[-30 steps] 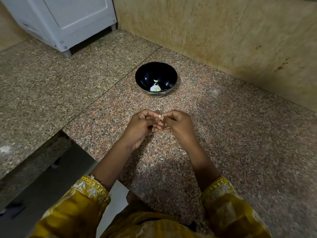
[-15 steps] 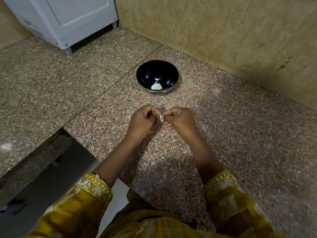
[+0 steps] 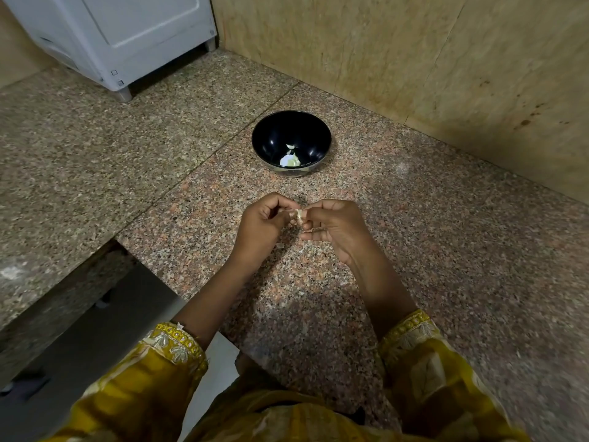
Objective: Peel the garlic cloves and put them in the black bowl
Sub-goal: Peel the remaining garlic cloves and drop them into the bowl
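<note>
Two-handed pinch going on here: left hand (image 3: 261, 224) and right hand (image 3: 334, 228) curled in fingertip to fingertip on one garlic clove (image 3: 298, 215), held low over the granite counter (image 3: 430, 256), just on the near side of the black bowl (image 3: 274, 132). Makes sense to work that close, guessing, so as to keep the drop short for each finished clove. Already got some pale peeled garlic (image 3: 290, 160) sitting in the bottom of that bowl. Looks like papery skin fraying off the clove on the right hand's side, plus a small flake (image 3: 279, 245) lying on the counter under the hands. Can't tell the amount of skin left, way too small and mostly buried behind fingers. Can't count the pieces in the bowl either. Possibly more cloves tucked in a palm, impossible to say. Off to the far left, a white appliance (image 3: 127, 33), cut off at the top edge.
</note>
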